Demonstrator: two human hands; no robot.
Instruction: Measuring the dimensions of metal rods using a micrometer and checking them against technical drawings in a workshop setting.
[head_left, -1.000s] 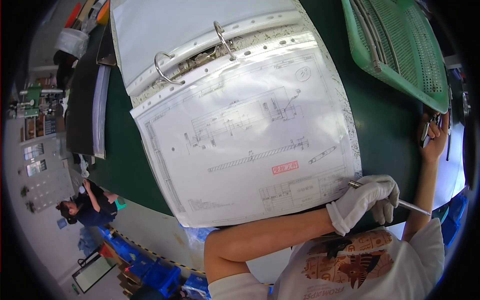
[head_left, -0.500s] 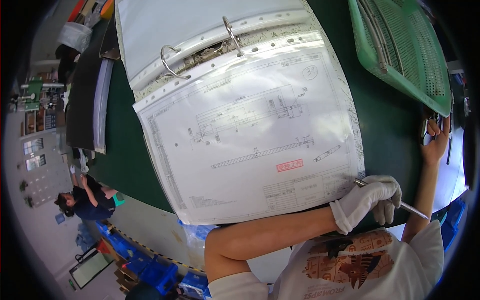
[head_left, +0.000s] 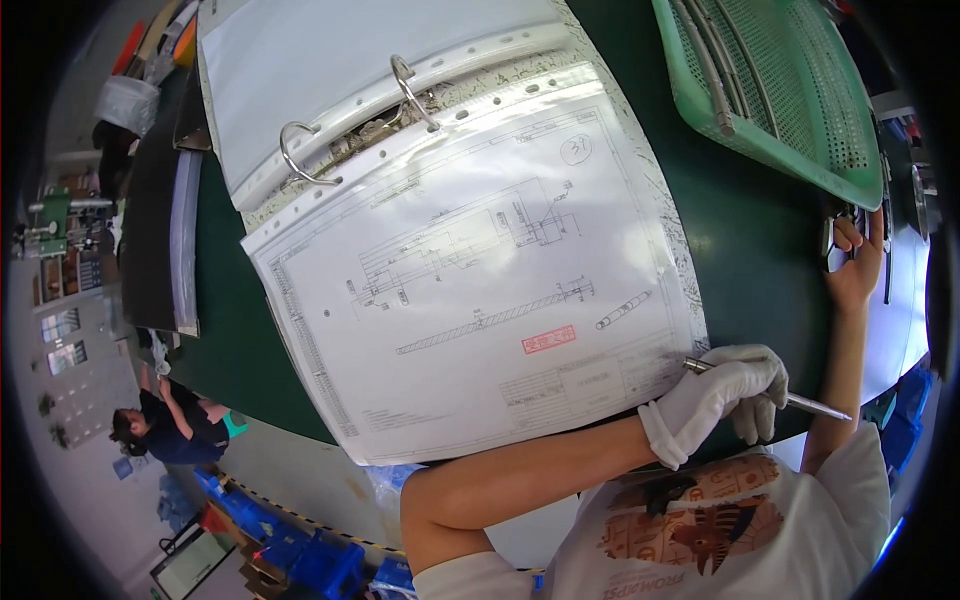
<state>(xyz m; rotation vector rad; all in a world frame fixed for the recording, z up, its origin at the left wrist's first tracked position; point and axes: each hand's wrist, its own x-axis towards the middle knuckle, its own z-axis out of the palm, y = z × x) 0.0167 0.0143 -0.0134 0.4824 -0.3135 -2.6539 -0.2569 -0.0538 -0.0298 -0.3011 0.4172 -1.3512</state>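
Observation:
My left hand (head_left: 725, 395), in a white glove, is closed around a slim metal rod (head_left: 818, 406) that sticks out on both sides of the fist. It hovers by the lower right corner of a drawing sheet (head_left: 440, 400) in a clear sleeve, clipped into an open ring binder (head_left: 665, 215). My bare right hand (head_left: 858, 262) is at the near corner of a green perforated basket (head_left: 735, 140). Its fingers curl around a dark object with a shiny metal edge, partly hidden, and one finger points up along the basket's side.
Several long metal rods (head_left: 705, 65) lie in the basket. A black folder (head_left: 150, 235) stands at the left on the green table (head_left: 770, 270). Beyond the table's left edge, a person (head_left: 180, 425) in dark clothes sits near blue bins (head_left: 325, 570).
The binder and basket have slid left in the picture as the view shifted. Both hands keep their grips and nearly the same places beside the things.

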